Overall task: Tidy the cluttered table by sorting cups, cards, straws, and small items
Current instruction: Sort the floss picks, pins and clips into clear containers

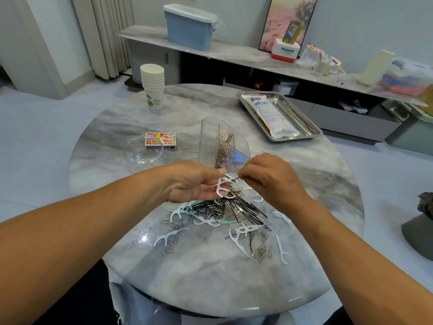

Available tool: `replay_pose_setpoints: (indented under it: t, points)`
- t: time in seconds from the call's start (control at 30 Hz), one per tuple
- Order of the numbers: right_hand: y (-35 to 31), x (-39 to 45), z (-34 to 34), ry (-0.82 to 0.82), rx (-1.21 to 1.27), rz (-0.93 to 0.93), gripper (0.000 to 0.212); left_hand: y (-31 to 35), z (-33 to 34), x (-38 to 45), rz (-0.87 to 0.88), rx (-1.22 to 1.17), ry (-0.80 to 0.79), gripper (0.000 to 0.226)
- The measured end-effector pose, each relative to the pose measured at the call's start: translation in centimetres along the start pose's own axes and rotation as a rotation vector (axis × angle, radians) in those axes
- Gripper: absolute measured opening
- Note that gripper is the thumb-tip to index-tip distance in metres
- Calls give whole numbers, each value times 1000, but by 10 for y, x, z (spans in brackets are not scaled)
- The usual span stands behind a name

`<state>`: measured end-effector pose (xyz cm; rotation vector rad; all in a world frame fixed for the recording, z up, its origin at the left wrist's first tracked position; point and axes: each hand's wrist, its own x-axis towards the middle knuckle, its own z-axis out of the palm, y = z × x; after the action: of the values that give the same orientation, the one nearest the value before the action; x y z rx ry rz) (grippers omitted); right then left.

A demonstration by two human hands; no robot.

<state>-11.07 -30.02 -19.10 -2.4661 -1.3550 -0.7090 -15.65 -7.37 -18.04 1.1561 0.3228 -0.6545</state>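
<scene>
A mixed pile of black hairpins, paper clips and white and mint floss picks lies on the round marble table. Just above the pile, my left hand holds a few white floss picks between thumb and fingers. My right hand pinches a thin black hairpin beside them. Behind both hands stands a clear divided organizer with hairpins in one compartment. A stack of paper cups stands at the back left, and a box of cards lies left of the organizer.
A clear round dish sits in front of the card box. A steel tray with a packet of straws is at the back right. A clear lid lies near the front left. A shelf with a blue bin runs behind.
</scene>
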Motion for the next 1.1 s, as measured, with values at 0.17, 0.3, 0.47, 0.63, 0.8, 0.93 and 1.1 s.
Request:
replay_pose_setpoints:
  t: [0.17,0.3,0.47,0.63,0.8,0.93,1.1]
  points:
    - [-6,0,5,51,-104,-157,3,-4,0,-1,-11,58,-93,35]
    - [-9,-1,5,79,41,265,17,-10,0,-1,25,121,-8,33]
    - [-17,18,-20,141,1148,1123,9,-9,-1,2,34,47,64,22]
    - [-32,17,-18,-257,1414,1301,8,-5,4,2,49,1,-11,35]
    - [-37,23,-20,-153,1406,1272,11,-7,8,0,32,6,-85,30]
    - [-37,26,-30,160,1037,918,9,-2,3,3,-1,-91,5,51]
    - [-49,16,-12,203,352,144,3,-1,1,1,16,-52,-11,70]
